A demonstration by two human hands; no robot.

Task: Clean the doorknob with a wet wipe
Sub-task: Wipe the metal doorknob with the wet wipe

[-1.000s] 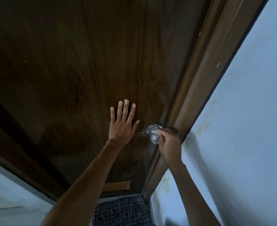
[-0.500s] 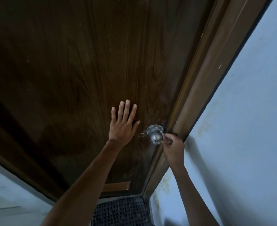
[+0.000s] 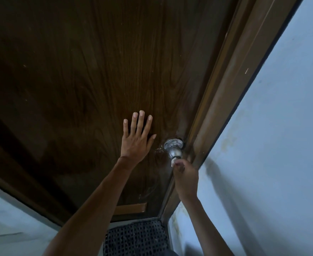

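Observation:
A round silver doorknob [image 3: 174, 151] sticks out of the dark wooden door [image 3: 96, 80] close to its right edge. My right hand [image 3: 186, 175] is just below the knob, its fingers curled around a small white wet wipe [image 3: 173, 162] that touches the knob's underside. Most of the wipe is hidden inside the fingers. My left hand [image 3: 136, 139] lies flat on the door to the left of the knob, fingers straight and spread.
The brown door frame [image 3: 231, 93] runs along the door's right side, with a pale blue wall [image 3: 281, 145] beyond it. A dark woven mat [image 3: 136, 239] lies on the floor at the door's foot.
My right hand has slid from the top and front of the knob, round its right side, down to its underside. The left hand has stayed flat on the door.

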